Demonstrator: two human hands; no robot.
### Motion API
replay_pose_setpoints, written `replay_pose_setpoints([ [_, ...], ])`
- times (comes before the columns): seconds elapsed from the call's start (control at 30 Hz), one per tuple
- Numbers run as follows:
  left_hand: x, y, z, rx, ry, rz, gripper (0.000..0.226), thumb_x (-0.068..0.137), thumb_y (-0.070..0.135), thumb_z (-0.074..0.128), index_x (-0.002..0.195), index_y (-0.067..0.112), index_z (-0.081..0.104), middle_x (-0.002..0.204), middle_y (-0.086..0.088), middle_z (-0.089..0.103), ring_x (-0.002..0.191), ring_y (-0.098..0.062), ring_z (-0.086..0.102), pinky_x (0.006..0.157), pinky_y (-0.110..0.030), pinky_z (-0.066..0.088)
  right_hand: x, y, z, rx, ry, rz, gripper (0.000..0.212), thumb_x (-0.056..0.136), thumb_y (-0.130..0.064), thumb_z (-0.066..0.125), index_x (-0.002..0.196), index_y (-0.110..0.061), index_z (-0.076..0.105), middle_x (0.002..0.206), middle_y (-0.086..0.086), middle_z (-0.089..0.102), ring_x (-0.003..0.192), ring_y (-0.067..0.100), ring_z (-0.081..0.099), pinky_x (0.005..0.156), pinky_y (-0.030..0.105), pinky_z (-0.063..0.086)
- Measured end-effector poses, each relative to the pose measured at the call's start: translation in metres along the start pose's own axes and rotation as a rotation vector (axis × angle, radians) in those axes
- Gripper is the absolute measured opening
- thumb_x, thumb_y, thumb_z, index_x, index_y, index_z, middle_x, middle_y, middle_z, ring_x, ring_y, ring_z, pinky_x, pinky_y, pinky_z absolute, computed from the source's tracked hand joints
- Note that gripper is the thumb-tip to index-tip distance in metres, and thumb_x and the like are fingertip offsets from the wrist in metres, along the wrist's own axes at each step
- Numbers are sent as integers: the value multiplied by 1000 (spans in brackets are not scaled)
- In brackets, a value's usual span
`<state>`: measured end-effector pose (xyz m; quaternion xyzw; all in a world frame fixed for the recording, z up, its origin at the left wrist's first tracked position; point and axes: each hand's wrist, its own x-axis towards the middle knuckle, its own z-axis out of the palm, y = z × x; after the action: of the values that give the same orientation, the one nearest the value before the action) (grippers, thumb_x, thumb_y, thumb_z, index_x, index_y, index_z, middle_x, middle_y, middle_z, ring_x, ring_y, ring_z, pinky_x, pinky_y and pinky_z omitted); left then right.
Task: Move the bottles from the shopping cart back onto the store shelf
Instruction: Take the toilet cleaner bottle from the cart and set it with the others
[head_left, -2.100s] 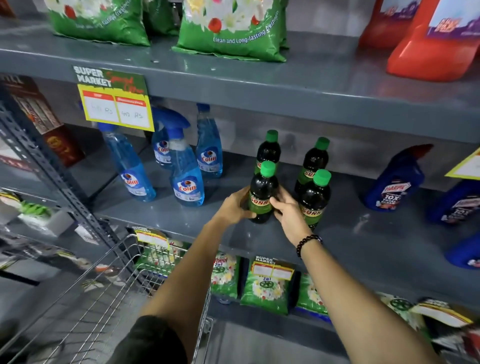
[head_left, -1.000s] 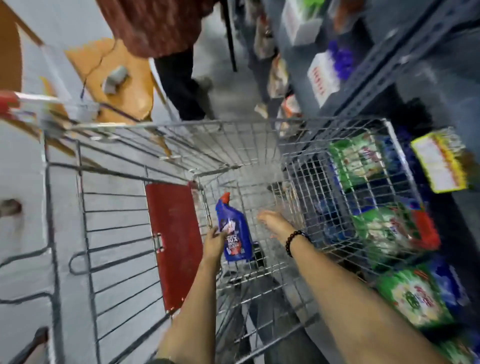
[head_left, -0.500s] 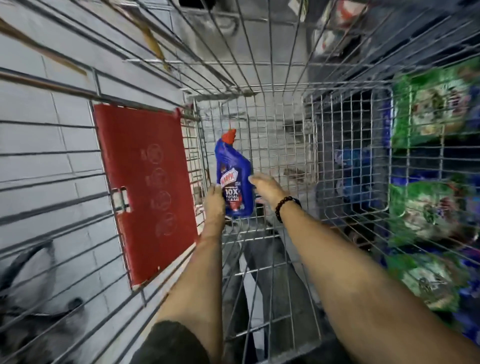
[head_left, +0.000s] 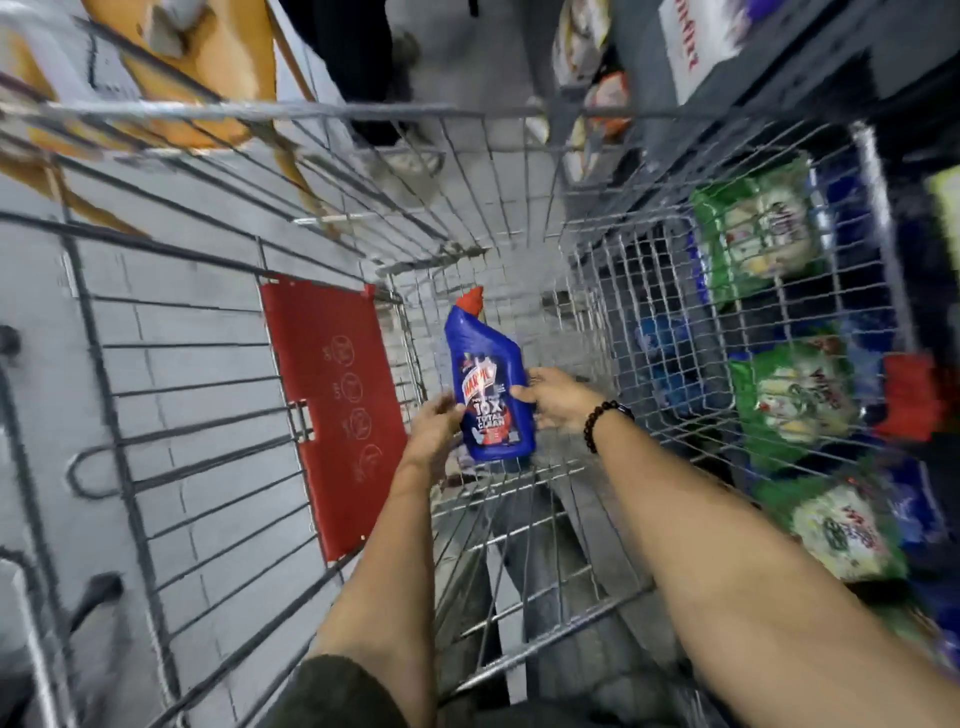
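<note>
The blue bottle (head_left: 491, 387) had been raised above the cart (head_left: 519, 111) floor, clasped between the fingers of the left hand (head_left: 434, 434) and right hand (head_left: 558, 397); the angled neck could be snagged on wire.

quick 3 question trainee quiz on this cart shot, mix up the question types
1. True or false: the blue bottle has a green cap.
2. Which hands touch the bottle? A) left hand only B) right hand only C) both
3. Fill in: the red flap is part of the shopping ____.

Key: 1 false, the cap is red. 2 C, one hand on each side. 3 cart.
</note>
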<state>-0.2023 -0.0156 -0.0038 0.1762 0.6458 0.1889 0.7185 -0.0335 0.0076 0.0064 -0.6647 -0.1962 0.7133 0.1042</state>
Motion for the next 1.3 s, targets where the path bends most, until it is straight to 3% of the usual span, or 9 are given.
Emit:
replay_pose_setpoints([
  [0.2,-65,70,23,102,-348,126,21,91,-1,45,86,19,45,87,-3,57,79,-16,56,78,-35,48,-114,-21,-28,201,92,-246,15,91,-11,55,103,-18,51,108,5,59,89,18,60,77,36,48],
  [0.3,-103,106,44,199,-519,249,20,89,-1,48,98,16,48,88,-1,65,77,-14,65,73,-32,56,-184,-26,-45,319,137,-403,23,89,-5,55,109,-15,49,110,3,59,100,25,57,85,43,47],
  [0.47,-185,166,105,374,-814,478,32,86,-6,47,103,20,57,83,10,76,72,-8,70,67,-28,60,-312,-27,-75,327,255,-706,34,88,0,52,118,-15,49,100,1,61,80,13,63,61,26,55],
  [0.57,-247,194,151,447,-1012,599,41,82,-8,50,116,14,55,88,7,77,70,-9,71,58,-25,59,-388,-18,-92,301,409,-873,33,88,1,53,116,-17,52,100,1,62,81,13,64,68,33,52],
  [0.67,-315,211,194,515,-1131,767,68,64,1,70,129,7,49,90,7,76,77,-10,70,68,-29,58,-464,-5,-103,293,531,-1030,26,85,-3,57,102,-22,58,97,-5,67,81,10,67,68,31,56],
  [0.8,-387,213,236,525,-1275,943,49,72,5,63,119,19,58,88,10,76,76,-8,70,65,-27,60,-552,19,-102,296,661,-1199,38,66,-22,72,102,-23,59,92,-12,72,84,6,69,64,27,60],
  [1.03,-453,186,282,560,-1486,1009,43,75,4,61,110,29,64,94,9,76,80,-9,71,61,-24,59,-629,75,-98,300,805,-1315,33,72,-10,65,102,-22,58,90,-11,73,79,7,70,56,22,57],
  [1.23,-459,131,326,702,-1604,892,46,70,2,63,111,25,62,91,10,76,79,-7,71,61,-22,59,-630,150,-107,394,952,-1226,48,75,-2,62,120,-9,50,103,-1,65,84,8,69,60,23,58],
  [1.3,-452,104,344,779,-1633,852,48,71,-1,64,113,23,62,91,9,76,80,-8,71,63,-23,59,-623,183,-109,435,994,-1181,44,76,1,62,116,-14,52,105,0,64,86,8,70,61,23,58],
])
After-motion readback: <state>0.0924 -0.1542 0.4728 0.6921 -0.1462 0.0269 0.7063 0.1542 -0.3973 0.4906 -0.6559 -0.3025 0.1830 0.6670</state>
